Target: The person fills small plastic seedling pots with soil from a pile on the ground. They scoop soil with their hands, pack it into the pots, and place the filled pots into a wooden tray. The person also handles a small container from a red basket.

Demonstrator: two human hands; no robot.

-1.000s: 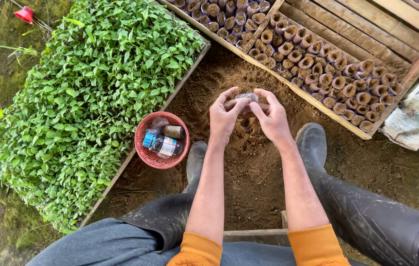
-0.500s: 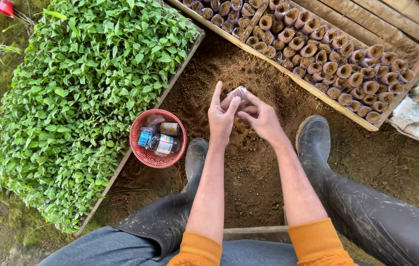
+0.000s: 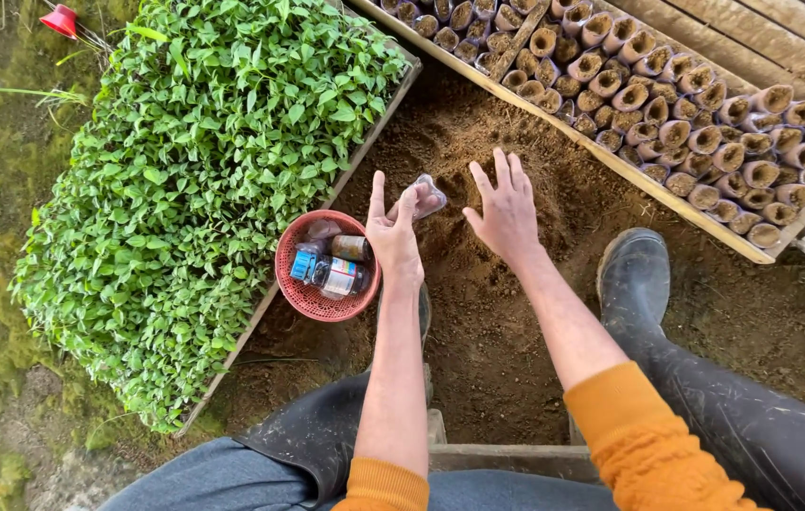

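Green seedlings fill the bed at the left; the red basket of bottles sits against its edge; my left hand pinches a clear little bag above the soil; my right hand hovers beside it, fingers spread, empty.

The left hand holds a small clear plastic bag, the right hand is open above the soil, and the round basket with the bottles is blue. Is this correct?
Not quite: the basket is red, not blue, as the head view shows. The rest holds: the left hand holds the small clear bag, and the right hand is spread open over the soil. Bottles lie in the basket.
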